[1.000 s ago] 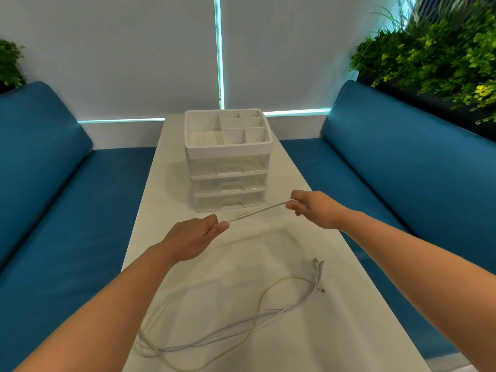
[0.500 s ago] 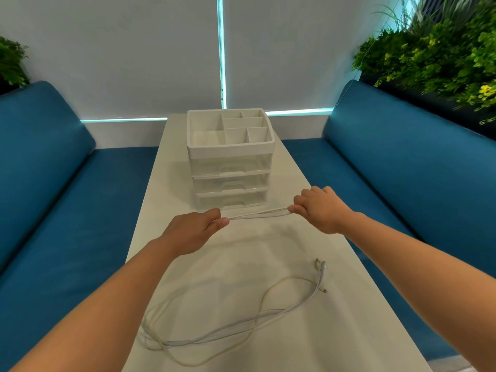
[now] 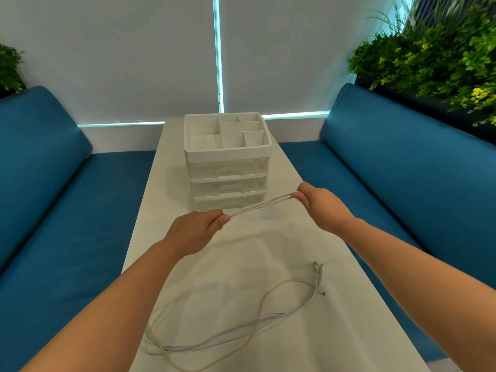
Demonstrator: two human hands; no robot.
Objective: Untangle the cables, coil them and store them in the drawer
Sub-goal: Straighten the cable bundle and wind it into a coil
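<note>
Both hands raised above surface (image 3: 268, 248). Left hand (image 3: 197, 232) and right hand (image 3: 320, 204) pinch doubled white cable (image 3: 259, 206) taut between them, before drawer unit (image 3: 228, 162). Loose cables (image 3: 241, 328) lie nearer.

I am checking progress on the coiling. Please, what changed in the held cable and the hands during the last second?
The held cable showed one strand between the hands a second ago; now several strands are stretched between them, so it has been folded over. The right hand has turned knuckles-up and now sits higher than the left hand. Both keep pinching it. The loose cables on the table and the drawer unit stayed put.
</note>
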